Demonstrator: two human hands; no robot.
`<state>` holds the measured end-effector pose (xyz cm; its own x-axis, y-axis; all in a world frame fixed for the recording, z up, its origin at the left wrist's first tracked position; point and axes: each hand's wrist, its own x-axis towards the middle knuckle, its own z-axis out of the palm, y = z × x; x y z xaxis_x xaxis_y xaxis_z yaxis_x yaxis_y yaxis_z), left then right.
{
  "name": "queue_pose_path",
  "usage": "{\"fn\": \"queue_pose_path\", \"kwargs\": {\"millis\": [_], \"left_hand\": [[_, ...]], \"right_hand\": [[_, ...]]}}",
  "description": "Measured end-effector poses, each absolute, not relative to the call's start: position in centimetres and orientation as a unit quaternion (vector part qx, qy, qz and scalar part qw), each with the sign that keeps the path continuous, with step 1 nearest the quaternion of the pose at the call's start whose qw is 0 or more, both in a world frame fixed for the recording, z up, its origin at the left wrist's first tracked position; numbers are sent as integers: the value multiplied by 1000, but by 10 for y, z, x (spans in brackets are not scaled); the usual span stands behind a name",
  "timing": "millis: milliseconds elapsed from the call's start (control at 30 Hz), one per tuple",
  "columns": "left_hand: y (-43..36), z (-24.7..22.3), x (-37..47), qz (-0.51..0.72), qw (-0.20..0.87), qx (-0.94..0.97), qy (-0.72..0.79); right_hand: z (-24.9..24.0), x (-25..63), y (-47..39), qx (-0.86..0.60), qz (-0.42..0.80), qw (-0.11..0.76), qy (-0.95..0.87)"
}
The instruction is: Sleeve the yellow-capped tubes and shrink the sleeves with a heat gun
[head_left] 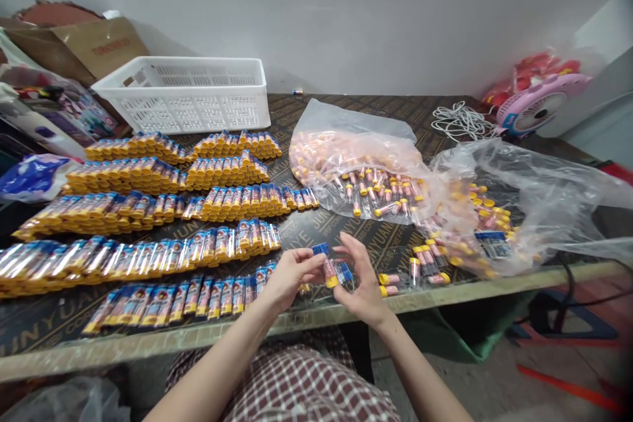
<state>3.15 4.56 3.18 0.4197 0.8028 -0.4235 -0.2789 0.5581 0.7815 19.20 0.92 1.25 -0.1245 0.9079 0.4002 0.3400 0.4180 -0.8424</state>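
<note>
Near the table's front edge, my left hand (295, 275) pinches a small clear tube (328, 269) with a blue top label and a yellow cap at its lower end. My right hand (362, 280) is just right of that tube, thumb and fingers spread apart. Behind its fingers lies a blue label piece (345, 271), partly hidden. To the left, rows of blue-and-yellow tubes (148, 254) lie side by side. On the right, loose pink tubes with yellow caps (414, 271) lie beside a clear plastic bag (356, 145) holding many more.
A white basket (192, 102) stands at the back left near a cardboard box (101, 46). A second open bag (544, 191) spreads over the right side. A pink fan (539, 105) and a coiled white cable (462, 122) sit at the back right.
</note>
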Motion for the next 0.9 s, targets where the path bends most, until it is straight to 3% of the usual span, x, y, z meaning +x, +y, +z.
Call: {"fn": "queue_pose_path", "kwargs": {"millis": [233, 900], "left_hand": [[35, 33, 36, 327, 786, 320, 416], [30, 37, 40, 336, 780, 311, 426]], "right_hand": [[9, 194, 9, -373, 419, 469, -682], [8, 188, 4, -350, 418, 526, -653]]}}
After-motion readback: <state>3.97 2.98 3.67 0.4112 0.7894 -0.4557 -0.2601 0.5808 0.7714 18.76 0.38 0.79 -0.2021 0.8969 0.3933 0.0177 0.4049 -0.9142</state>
